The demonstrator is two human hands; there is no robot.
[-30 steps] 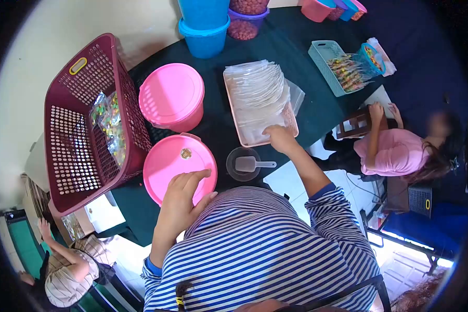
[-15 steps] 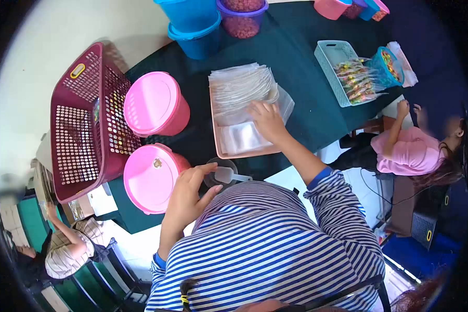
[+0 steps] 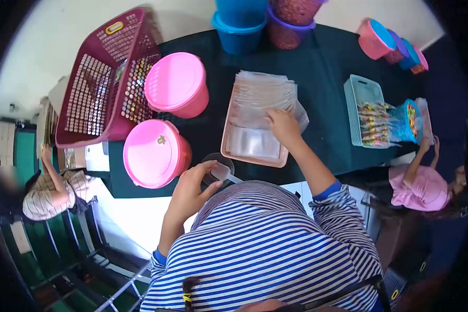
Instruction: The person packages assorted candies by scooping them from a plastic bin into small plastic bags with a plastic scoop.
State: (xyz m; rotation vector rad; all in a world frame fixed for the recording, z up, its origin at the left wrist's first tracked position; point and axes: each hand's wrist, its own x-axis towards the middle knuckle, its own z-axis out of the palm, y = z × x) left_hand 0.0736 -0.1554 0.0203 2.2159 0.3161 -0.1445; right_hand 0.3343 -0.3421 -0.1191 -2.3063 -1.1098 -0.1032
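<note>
At frame centre, plastic bags (image 3: 260, 99) stretch upward from my nearer right hand (image 3: 284, 127), grip unclear, my left hand (image 3: 190, 188) spread lower-left.

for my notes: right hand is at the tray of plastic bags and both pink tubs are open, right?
Not open: the head view shows both pink tubs lidded. The right hand is at the tray of plastic bags.
</note>
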